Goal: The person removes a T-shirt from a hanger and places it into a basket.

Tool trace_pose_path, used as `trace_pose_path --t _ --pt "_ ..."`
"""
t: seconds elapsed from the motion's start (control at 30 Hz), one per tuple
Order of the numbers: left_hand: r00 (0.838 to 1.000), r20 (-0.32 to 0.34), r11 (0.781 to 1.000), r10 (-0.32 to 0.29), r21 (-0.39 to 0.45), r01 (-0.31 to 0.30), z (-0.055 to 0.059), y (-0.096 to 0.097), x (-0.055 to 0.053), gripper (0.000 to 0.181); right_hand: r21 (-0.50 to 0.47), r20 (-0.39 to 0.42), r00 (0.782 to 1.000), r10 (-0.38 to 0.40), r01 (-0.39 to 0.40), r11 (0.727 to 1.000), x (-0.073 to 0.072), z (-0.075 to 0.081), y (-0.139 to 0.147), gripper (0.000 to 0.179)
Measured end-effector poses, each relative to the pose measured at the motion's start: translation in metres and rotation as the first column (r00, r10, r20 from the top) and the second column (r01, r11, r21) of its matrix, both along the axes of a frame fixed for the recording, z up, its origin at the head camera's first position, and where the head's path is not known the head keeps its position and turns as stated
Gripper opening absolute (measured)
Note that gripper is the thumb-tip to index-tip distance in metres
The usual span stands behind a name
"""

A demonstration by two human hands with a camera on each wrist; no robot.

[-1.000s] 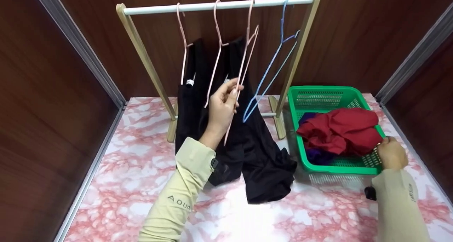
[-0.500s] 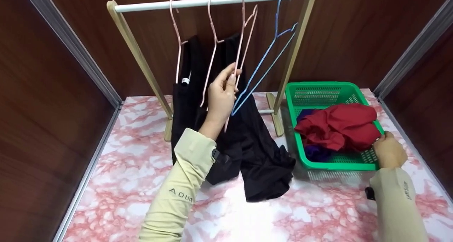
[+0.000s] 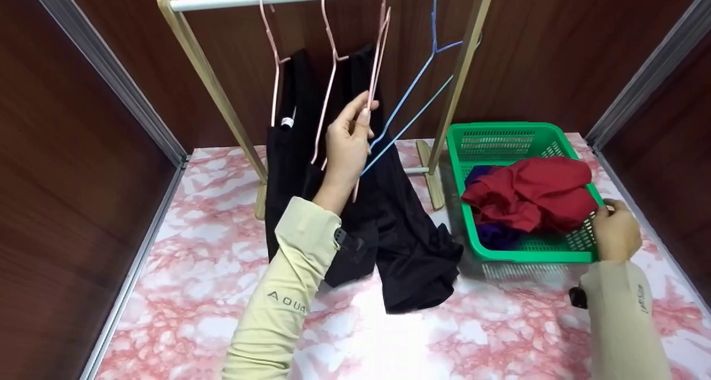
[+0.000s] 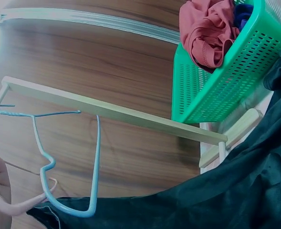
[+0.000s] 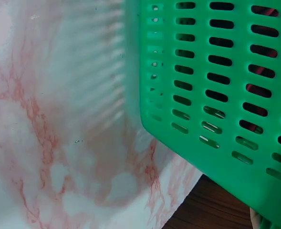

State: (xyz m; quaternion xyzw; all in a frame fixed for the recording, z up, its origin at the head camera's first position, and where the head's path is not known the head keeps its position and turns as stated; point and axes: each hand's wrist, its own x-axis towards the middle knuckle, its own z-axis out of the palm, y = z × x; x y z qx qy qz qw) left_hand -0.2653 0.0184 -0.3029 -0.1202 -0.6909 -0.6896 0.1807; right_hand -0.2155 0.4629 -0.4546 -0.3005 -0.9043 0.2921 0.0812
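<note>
1. Head view, centre: your left hand [image 3: 347, 146] pinches the pink hanger [image 3: 376, 58] below the white bar [image 3: 222, 1]. Pinch lightly; pulling could unseat the hook.
2. Head view, right: your right hand [image 3: 616, 233] grips the near-right rim of the green basket [image 3: 530, 256]. Brace it against sliding.
3. Left wrist view, lower left: the blue hanger [image 4: 96, 157] overlaps the pink; contact cannot be told. Wood-grain panelling [image 4: 130, 71] stands behind.
4. Right wrist view, left: pink-veined marbled tabletop [image 5: 59, 95].
</note>
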Motion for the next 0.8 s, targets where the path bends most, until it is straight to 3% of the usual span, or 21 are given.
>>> trace_pose_path --t 0.43,0.67,0.8 --pt "0.983 0.132 0.987 -0.124 0.115 0.11 -0.005 0.002 -0.002 0.037 0.017 0.003 1.0 -0.006 0.006 1.0 -0.001 -0.001 0.001 0.048" --pt "0.978 0.149 0.985 -0.145 0.113 0.129 -0.008 0.003 -0.001 0.038 0.021 -0.004 1.0 -0.011 0.011 1.0 -0.002 -0.001 0.001 0.049" --pt "0.981 0.151 0.988 -0.125 0.106 0.11 -0.011 0.003 0.0 0.036 0.021 -0.008 1.0 -0.008 0.008 1.0 -0.001 -0.004 0.001 0.049"
